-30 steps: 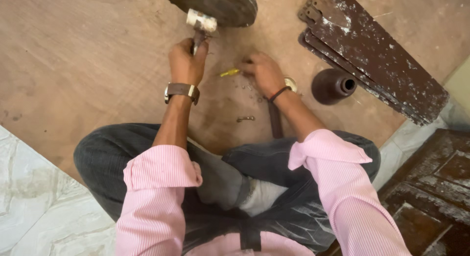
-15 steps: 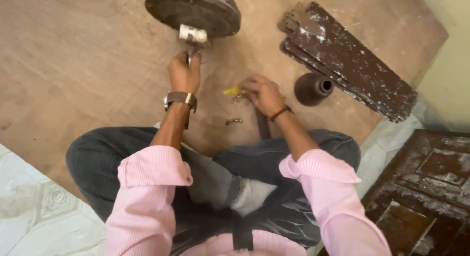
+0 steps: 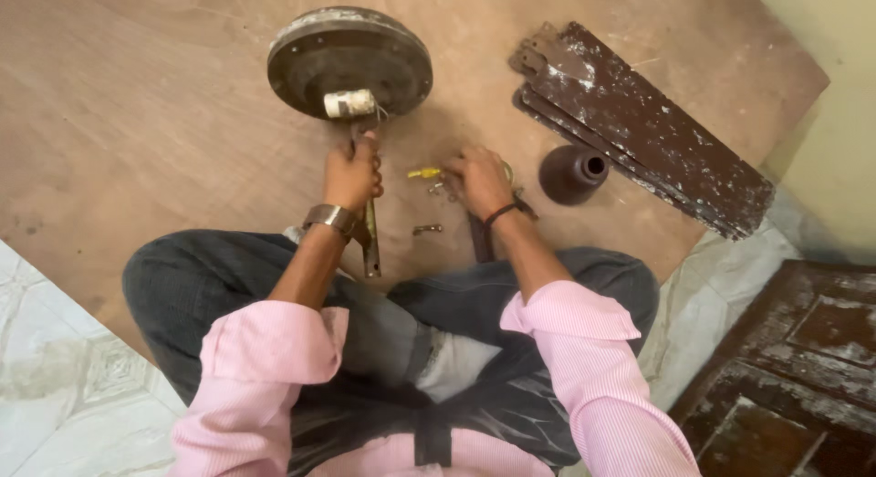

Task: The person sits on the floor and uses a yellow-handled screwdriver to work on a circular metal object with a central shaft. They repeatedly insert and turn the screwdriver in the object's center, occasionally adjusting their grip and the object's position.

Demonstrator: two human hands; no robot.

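I sit cross-legged on a brown wooden board (image 3: 137, 121). A round dark fan motor (image 3: 349, 62) lies ahead of me, with a whitish cylinder (image 3: 349, 103) and a metal rod (image 3: 370, 244) running from it toward my lap. My left hand (image 3: 352, 174), a watch on its wrist, is closed round that rod just below the motor. My right hand (image 3: 478, 180) rests palm down on the board over small parts, beside a yellow piece (image 3: 423, 173). A small metal fitting (image 3: 426, 229) lies between my hands. What the right hand's fingers hold is hidden.
A dark cup-shaped fan canopy (image 3: 571, 173) stands right of my right hand. Worn, paint-flecked fan blades (image 3: 643, 126) are stacked at the upper right. A dark carved wooden panel (image 3: 794, 368) lies at the lower right, pale patterned floor tiles (image 3: 55, 386) at the lower left.
The view has tilted up, so the whole fan motor now shows. My left hand stays on the rod; my right hand has shifted slightly over the small parts.
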